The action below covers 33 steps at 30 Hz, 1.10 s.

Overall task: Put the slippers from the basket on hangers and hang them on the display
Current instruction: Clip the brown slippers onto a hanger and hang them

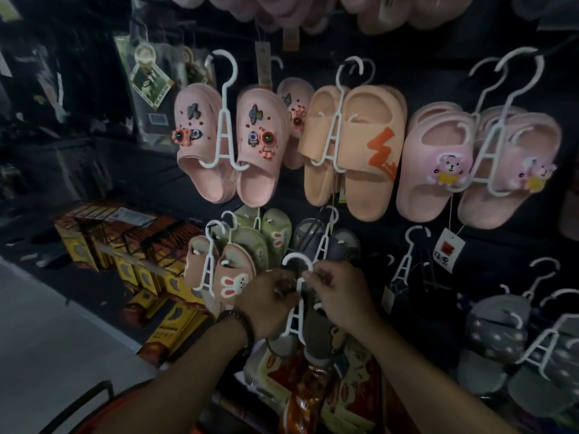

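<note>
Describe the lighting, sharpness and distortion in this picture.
Head view: dim overall, corners nearly black; peach slippers in the upper row best lit; wide-angle lens bows the frame's edges; left hand and right hand, holding the white hanger, look slightly soft.

The dark slippers (pixel 316 328) on the white hanger (pixel 297 311) sit mostly behind the left hand (pixel 269 300) and right hand (pixel 341 292). The left fingertips curl out of sight. The bottom edge cuts off the basket (pixel 82 404), and the top edge cuts off the upper pink slippers (pixel 282 7). The writing on the price tag (pixel 448 249) is too small to read.
</note>
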Each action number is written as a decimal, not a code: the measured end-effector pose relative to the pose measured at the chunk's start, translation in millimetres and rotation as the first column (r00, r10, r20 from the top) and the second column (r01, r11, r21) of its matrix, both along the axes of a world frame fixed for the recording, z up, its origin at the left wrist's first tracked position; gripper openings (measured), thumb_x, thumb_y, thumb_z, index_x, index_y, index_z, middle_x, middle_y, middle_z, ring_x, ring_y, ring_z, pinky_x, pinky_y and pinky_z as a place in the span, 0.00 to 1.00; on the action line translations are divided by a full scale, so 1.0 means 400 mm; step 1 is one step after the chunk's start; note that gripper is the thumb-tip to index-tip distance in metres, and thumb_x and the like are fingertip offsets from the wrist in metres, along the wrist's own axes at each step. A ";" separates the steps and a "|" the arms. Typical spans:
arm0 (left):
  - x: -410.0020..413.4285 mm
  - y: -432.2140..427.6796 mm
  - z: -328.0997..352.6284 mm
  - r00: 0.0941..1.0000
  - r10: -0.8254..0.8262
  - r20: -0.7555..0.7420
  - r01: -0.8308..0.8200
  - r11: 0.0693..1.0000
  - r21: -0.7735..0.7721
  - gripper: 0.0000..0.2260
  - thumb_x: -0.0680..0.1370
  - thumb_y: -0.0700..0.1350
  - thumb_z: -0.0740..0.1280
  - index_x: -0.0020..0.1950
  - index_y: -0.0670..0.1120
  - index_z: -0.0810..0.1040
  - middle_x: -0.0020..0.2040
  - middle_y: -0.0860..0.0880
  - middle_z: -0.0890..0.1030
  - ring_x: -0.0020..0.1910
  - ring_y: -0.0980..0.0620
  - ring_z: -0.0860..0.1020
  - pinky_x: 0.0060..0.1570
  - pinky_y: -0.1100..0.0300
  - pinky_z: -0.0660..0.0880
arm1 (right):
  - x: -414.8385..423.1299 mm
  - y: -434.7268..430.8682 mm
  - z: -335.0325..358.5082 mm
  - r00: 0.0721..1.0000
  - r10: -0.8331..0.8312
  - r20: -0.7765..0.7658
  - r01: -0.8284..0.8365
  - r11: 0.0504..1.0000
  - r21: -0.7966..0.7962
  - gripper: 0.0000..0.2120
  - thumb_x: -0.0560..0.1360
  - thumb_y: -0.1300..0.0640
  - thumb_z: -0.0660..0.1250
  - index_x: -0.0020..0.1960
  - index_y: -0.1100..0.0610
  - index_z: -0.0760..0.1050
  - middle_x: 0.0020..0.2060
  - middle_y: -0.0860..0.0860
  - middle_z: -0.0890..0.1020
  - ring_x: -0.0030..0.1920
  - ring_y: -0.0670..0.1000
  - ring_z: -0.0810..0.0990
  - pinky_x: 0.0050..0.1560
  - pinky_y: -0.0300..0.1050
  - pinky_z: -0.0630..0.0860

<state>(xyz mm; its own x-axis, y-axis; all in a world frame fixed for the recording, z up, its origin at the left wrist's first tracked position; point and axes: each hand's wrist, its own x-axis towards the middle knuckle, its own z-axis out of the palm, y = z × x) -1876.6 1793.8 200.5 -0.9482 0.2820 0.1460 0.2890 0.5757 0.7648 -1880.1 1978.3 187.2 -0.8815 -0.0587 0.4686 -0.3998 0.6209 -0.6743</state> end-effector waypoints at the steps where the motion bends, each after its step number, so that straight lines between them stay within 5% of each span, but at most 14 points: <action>1: -0.001 0.002 -0.007 1.000 -0.002 0.000 0.002 1.000 -0.007 0.10 0.79 0.42 0.68 0.60 0.46 0.80 0.49 0.47 0.82 0.48 0.49 0.80 0.53 0.49 0.78 | -0.005 0.001 -0.008 1.000 0.022 -0.014 -0.022 1.000 0.021 0.22 0.82 0.49 0.69 0.32 0.53 0.68 0.25 0.52 0.68 0.27 0.49 0.71 0.32 0.44 0.66; 8: -0.029 0.011 -0.052 0.999 -0.027 0.042 0.023 0.996 0.090 0.18 0.74 0.53 0.69 0.64 0.56 0.77 0.42 0.54 0.80 0.43 0.50 0.80 0.52 0.43 0.80 | -0.040 -0.008 -0.057 0.998 -0.055 -0.026 0.053 0.997 -0.050 0.25 0.82 0.50 0.69 0.31 0.49 0.61 0.25 0.51 0.67 0.26 0.49 0.71 0.31 0.48 0.68; 13: -0.062 0.020 -0.067 1.000 0.024 0.001 -0.024 0.994 0.108 0.15 0.73 0.57 0.67 0.58 0.58 0.76 0.49 0.53 0.80 0.51 0.47 0.80 0.53 0.42 0.79 | -0.078 -0.001 -0.041 0.996 -0.091 -0.015 0.089 0.990 -0.112 0.25 0.82 0.50 0.69 0.32 0.52 0.60 0.25 0.52 0.65 0.26 0.48 0.68 0.32 0.46 0.64; 21: -0.109 0.056 -0.048 0.987 -0.097 0.128 0.076 0.984 0.162 0.23 0.79 0.43 0.70 0.73 0.54 0.71 0.62 0.52 0.79 0.57 0.52 0.80 0.58 0.51 0.80 | -0.173 0.035 -0.026 0.986 -0.164 0.029 0.167 0.977 -0.129 0.26 0.81 0.51 0.69 0.30 0.49 0.60 0.25 0.48 0.69 0.27 0.48 0.69 0.34 0.51 0.70; 24: -0.138 0.080 -0.044 0.973 -0.126 0.194 0.093 0.981 0.172 0.19 0.79 0.41 0.70 0.62 0.62 0.73 0.59 0.52 0.81 0.57 0.53 0.80 0.61 0.49 0.78 | -0.212 0.038 -0.036 0.981 -0.192 0.021 0.193 0.970 -0.146 0.25 0.81 0.50 0.69 0.31 0.50 0.61 0.26 0.49 0.70 0.28 0.49 0.70 0.35 0.55 0.72; 27: -0.173 0.102 -0.043 0.962 -0.160 0.219 0.128 0.980 0.153 0.16 0.78 0.41 0.69 0.45 0.66 0.75 0.56 0.40 0.82 0.57 0.40 0.80 0.63 0.40 0.76 | -0.260 0.046 -0.049 0.971 -0.237 0.045 0.241 0.957 -0.163 0.23 0.82 0.49 0.68 0.30 0.48 0.65 0.27 0.47 0.72 0.27 0.48 0.69 0.34 0.53 0.70; 30: -0.215 0.107 -0.065 0.942 -0.201 0.268 0.172 0.976 0.131 0.09 0.78 0.43 0.68 0.45 0.59 0.76 0.55 0.36 0.82 0.56 0.37 0.80 0.63 0.37 0.75 | -0.301 0.054 -0.059 0.962 -0.262 0.072 0.271 0.949 -0.161 0.25 0.82 0.48 0.67 0.30 0.48 0.63 0.27 0.46 0.73 0.27 0.48 0.68 0.33 0.49 0.66; 33: -0.237 0.110 -0.079 0.928 -0.238 0.285 0.206 0.969 0.140 0.16 0.80 0.46 0.69 0.55 0.69 0.79 0.55 0.48 0.84 0.56 0.44 0.81 0.62 0.46 0.78 | -0.329 0.062 -0.083 0.953 -0.294 0.076 0.301 0.946 -0.117 0.26 0.82 0.48 0.67 0.29 0.49 0.61 0.26 0.48 0.71 0.27 0.50 0.68 0.34 0.50 0.66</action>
